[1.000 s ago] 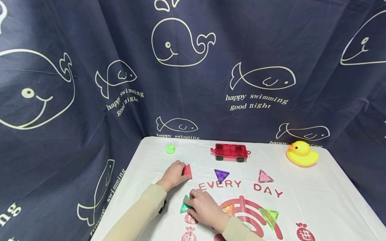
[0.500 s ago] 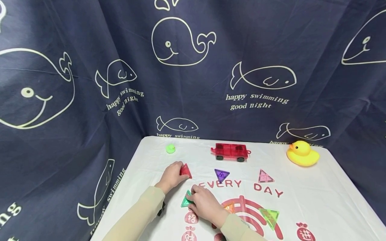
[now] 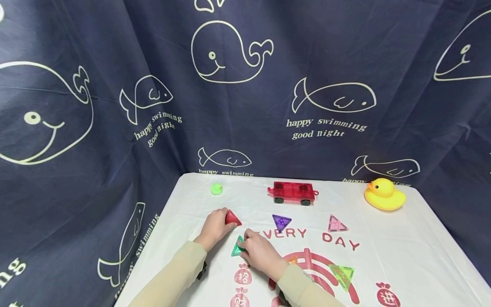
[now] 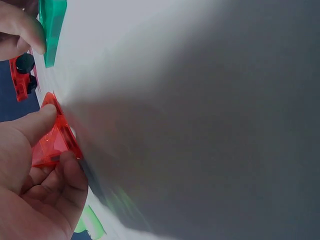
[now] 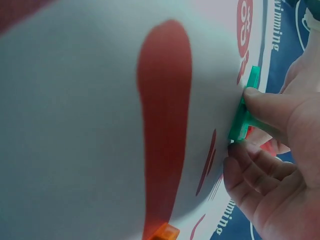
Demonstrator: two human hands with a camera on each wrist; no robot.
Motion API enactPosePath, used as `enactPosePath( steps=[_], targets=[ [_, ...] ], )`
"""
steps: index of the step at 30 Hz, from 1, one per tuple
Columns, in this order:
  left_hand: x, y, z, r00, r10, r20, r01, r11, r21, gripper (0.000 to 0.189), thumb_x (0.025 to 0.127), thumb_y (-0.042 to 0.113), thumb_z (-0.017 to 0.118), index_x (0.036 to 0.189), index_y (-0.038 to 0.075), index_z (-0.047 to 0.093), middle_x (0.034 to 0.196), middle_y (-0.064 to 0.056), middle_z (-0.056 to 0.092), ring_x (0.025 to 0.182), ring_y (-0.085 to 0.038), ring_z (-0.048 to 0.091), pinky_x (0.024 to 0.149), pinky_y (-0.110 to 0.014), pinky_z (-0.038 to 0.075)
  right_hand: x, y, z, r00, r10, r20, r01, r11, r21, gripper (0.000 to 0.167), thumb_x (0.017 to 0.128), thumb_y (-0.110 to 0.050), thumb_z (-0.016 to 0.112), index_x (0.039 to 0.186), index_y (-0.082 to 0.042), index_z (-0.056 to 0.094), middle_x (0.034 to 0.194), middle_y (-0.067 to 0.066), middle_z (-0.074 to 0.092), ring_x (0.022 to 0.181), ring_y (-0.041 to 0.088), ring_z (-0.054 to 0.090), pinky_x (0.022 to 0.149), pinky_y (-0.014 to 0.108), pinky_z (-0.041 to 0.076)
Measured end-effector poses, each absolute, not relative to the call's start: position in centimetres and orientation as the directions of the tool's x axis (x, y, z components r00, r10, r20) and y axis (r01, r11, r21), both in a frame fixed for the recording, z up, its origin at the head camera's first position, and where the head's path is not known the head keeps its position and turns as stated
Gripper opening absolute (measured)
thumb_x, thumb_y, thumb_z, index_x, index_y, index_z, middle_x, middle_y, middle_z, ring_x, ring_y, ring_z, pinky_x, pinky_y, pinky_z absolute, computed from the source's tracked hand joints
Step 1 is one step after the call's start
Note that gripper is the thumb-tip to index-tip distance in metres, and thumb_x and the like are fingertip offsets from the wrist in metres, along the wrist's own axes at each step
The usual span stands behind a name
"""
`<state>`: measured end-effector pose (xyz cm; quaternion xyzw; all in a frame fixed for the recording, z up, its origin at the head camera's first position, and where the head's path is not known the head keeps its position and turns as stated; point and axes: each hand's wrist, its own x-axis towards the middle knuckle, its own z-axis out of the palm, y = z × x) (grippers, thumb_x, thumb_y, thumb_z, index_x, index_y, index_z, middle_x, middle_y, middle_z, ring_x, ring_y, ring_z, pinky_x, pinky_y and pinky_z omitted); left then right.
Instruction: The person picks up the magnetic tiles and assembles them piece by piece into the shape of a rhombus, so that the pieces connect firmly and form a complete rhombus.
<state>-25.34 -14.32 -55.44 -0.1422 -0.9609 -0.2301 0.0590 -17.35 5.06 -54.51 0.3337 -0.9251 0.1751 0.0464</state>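
Observation:
My left hand (image 3: 212,228) pinches a red translucent triangular tile (image 3: 233,218) at the left of the white table. In the left wrist view, the thumb and fingertips are at the edges of this red tile (image 4: 56,137). Just nearer the front, my right hand (image 3: 262,253) holds a green triangular tile (image 3: 236,248) by its right side. The right wrist view shows the green tile (image 5: 244,114) between thumb and fingers, close to the cloth. A small gap separates the two tiles. Fingers partly hide both.
Behind the hands stand a red wheeled car base (image 3: 293,192) and a small green duck (image 3: 216,189). A yellow duck (image 3: 385,195) sits at the back right. Purple (image 3: 281,222), pink and lime tiles lie on the printed cloth; an orange tile is half hidden by the right arm.
The red tile has turned in the left hand and shifted slightly left. My right hand has moved away from the front edge with the green tile, bringing it nearer the red one.

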Motion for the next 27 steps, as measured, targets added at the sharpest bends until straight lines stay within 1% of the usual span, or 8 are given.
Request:
enactPosePath(
  steps=[7, 10, 13, 19, 23, 27],
  targets=[
    [-24.5, -14.9, -55.7, -0.952, 0.237, 0.194, 0.299, 0.854, 0.426, 0.022, 0.089, 0.014, 0.084, 0.091, 0.007, 0.063, 0.078, -0.001, 0.062, 0.069, -0.013, 0.055, 0.064, -0.033, 0.049, -17.7, 5.2, -54.5, -0.757, -0.604, 0.251, -0.653, 0.711, -0.261, 0.031, 0.083, -0.022, 0.089, 0.111, -0.011, 0.083, 0.097, 0.002, 0.061, 0.083, 0.016, 0.060, 0.076, 0.032, 0.054],
    [-23.9, -15.0, -55.6, -0.948, 0.235, 0.214, 0.308, 0.848, 0.431, 0.018, 0.091, 0.009, 0.081, 0.091, 0.008, 0.063, 0.079, -0.001, 0.061, 0.068, -0.014, 0.055, 0.062, -0.034, 0.048, -18.0, 5.3, -54.6, -0.752, -0.606, 0.260, -0.659, 0.709, -0.251, 0.029, 0.084, -0.023, 0.088, 0.110, -0.011, 0.083, 0.098, 0.002, 0.061, 0.084, 0.017, 0.060, 0.076, 0.033, 0.054],
    [-23.4, -15.1, -55.6, -0.946, 0.235, 0.224, 0.313, 0.844, 0.436, 0.015, 0.091, 0.004, 0.077, 0.090, 0.007, 0.063, 0.078, -0.001, 0.060, 0.068, -0.014, 0.054, 0.061, -0.035, 0.047, -18.4, 5.5, -54.9, -0.760, -0.591, 0.270, -0.648, 0.716, -0.260, 0.027, 0.086, -0.023, 0.087, 0.109, -0.010, 0.083, 0.098, 0.003, 0.062, 0.087, 0.018, 0.061, 0.077, 0.034, 0.054],
    [-22.6, -15.1, -55.7, -0.951, 0.223, 0.214, 0.297, 0.848, 0.439, 0.011, 0.091, 0.004, 0.075, 0.087, 0.006, 0.065, 0.077, -0.002, 0.061, 0.067, -0.013, 0.055, 0.062, -0.036, 0.049, -19.6, 5.9, -55.5, -0.771, -0.564, 0.297, -0.636, 0.706, -0.311, 0.024, 0.085, -0.019, 0.088, 0.105, -0.008, 0.083, 0.098, 0.003, 0.064, 0.087, 0.020, 0.063, 0.076, 0.037, 0.056],
    [-22.1, -15.0, -55.7, -0.946, 0.223, 0.234, 0.306, 0.850, 0.429, 0.013, 0.090, 0.005, 0.076, 0.084, 0.006, 0.065, 0.074, -0.004, 0.062, 0.064, -0.015, 0.056, 0.060, -0.037, 0.048, -20.2, 6.1, -55.5, -0.789, -0.546, 0.283, -0.615, 0.697, -0.369, 0.024, 0.085, -0.016, 0.087, 0.105, -0.005, 0.083, 0.100, 0.005, 0.066, 0.088, 0.021, 0.066, 0.079, 0.038, 0.056],
    [-21.6, -14.8, -55.6, -0.938, 0.230, 0.258, 0.322, 0.852, 0.413, 0.014, 0.090, 0.006, 0.076, 0.083, 0.006, 0.063, 0.073, -0.005, 0.062, 0.062, -0.016, 0.057, 0.057, -0.037, 0.047, -20.8, 6.2, -55.5, -0.801, -0.530, 0.279, -0.599, 0.694, -0.401, 0.023, 0.085, -0.015, 0.087, 0.105, -0.004, 0.082, 0.100, 0.005, 0.067, 0.088, 0.021, 0.067, 0.079, 0.038, 0.057]
  ],
)
